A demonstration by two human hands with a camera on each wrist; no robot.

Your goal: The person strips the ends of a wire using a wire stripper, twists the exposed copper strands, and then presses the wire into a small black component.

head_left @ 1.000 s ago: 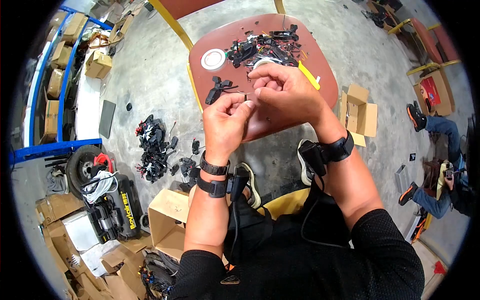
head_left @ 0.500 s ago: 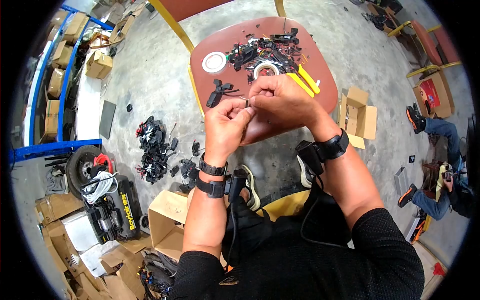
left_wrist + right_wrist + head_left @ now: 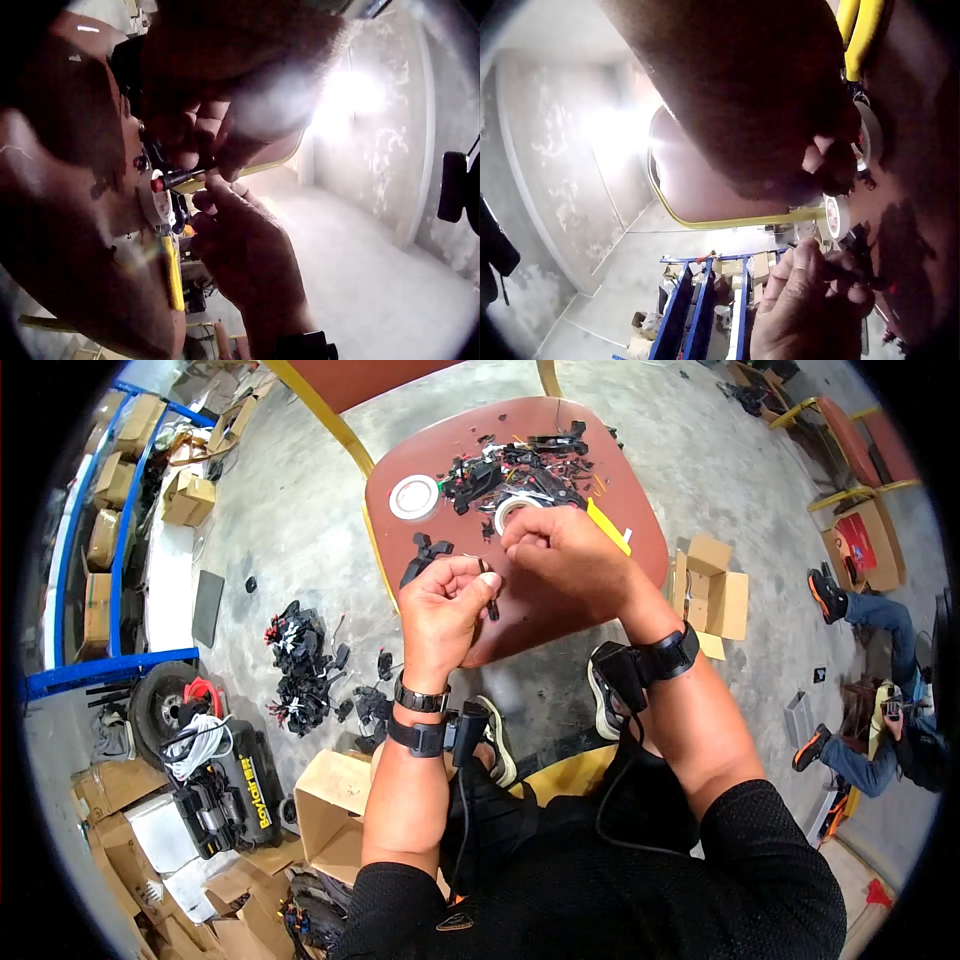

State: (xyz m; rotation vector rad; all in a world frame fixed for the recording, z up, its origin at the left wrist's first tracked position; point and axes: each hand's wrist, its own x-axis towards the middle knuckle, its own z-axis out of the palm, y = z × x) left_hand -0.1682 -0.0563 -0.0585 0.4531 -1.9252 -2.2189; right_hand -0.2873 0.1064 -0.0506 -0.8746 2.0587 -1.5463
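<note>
Between thumb and index finger my left hand pinches a short black wire piece above the front of the chair seat. A red end shows on this piece in the left wrist view. My right hand hovers just to the right with its fingers curled in and the thumb against the index finger; I cannot tell whether something thin is between them. Right behind it lies a white tape roll, partly covered by the hand. Beside the left fingers sits a black plastic part, partly hidden.
A heap of black parts and wires covers the seat's back half, near a white round roll. Yellow-handled pliers lie at the right. More black parts and an open carton are on the floor.
My right hand has drawn slightly away from the left fingertips after being close against them. The black piece in my left hand now shows more of its length, pointing down.
</note>
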